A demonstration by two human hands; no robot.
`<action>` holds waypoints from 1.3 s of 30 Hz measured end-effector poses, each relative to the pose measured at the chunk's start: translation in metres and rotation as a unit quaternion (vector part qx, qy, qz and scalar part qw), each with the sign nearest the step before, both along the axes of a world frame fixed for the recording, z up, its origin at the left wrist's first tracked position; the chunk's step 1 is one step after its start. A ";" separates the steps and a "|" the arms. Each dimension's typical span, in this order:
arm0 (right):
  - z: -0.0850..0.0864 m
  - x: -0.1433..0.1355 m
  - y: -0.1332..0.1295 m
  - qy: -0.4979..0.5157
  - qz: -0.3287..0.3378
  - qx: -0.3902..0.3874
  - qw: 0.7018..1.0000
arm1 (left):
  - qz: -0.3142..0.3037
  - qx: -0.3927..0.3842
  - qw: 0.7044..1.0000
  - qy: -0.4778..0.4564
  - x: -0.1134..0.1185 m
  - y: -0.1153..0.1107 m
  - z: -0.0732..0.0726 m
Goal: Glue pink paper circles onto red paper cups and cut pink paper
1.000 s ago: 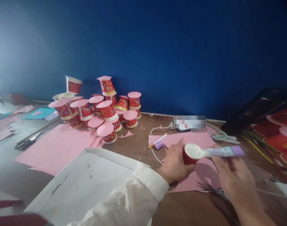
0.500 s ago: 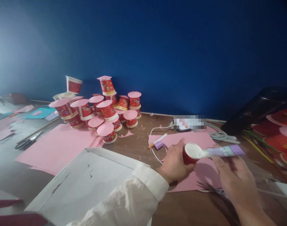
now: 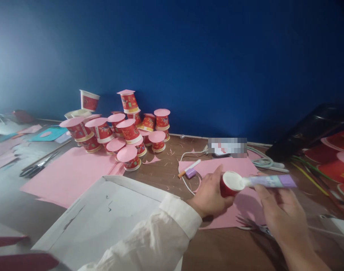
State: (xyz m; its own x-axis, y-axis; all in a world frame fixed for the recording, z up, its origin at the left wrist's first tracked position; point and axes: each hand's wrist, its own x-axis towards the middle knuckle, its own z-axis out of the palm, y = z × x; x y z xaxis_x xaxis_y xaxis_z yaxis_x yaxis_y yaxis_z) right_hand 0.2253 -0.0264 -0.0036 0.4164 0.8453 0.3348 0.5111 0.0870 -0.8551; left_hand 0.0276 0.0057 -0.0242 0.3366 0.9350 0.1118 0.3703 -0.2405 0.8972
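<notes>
Around a red paper cup (image 3: 227, 188) are the fingers of my left hand (image 3: 210, 197), which keep it tilted. Its round white end (image 3: 233, 181) faces up toward me. A purple and white glue stick (image 3: 269, 181) lies in the grip of my right hand (image 3: 285, 210). Its pale tip touches the right edge of that white end. Beneath both hands is a sheet of pink paper (image 3: 241, 214). Scissors (image 3: 253, 226) rest by my right hand, partly hidden by it. A purple cap (image 3: 190, 173) sits left of the cup.
Stacked red cups with pink paper discs (image 3: 129, 131) stand at the back left. Pink sheets (image 3: 76, 173), another pair of scissors (image 3: 38, 167) and a white box lid (image 3: 104, 210) lie on the left. A black bottle (image 3: 302, 131) leans at the right, near a white cable (image 3: 186, 184).
The glue stick and my right hand have shifted slightly right, with the tip still at the cup's edge. My left hand holds the cup nearly as before.
</notes>
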 end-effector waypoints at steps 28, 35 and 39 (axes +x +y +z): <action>-0.021 0.004 0.012 0.156 -0.001 0.002 0.988 | 0.014 -0.012 1.000 -0.019 0.002 -0.003 0.004; -0.012 -0.009 0.018 0.359 0.072 0.014 0.931 | 0.036 -0.042 0.998 -0.012 0.002 -0.002 0.007; -0.008 -0.013 0.017 0.360 0.082 0.011 0.929 | 0.024 -0.020 0.999 -0.011 0.002 -0.002 0.005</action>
State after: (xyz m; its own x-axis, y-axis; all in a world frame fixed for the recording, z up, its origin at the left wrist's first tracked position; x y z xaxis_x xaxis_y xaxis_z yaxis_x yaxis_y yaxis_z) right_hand 0.2125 -0.0093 -0.0119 0.4056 0.9132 0.0384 -0.2136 0.1356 -0.9675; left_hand 0.0294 0.0033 -0.0196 0.2885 0.9540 0.0813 0.3605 -0.1869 0.9138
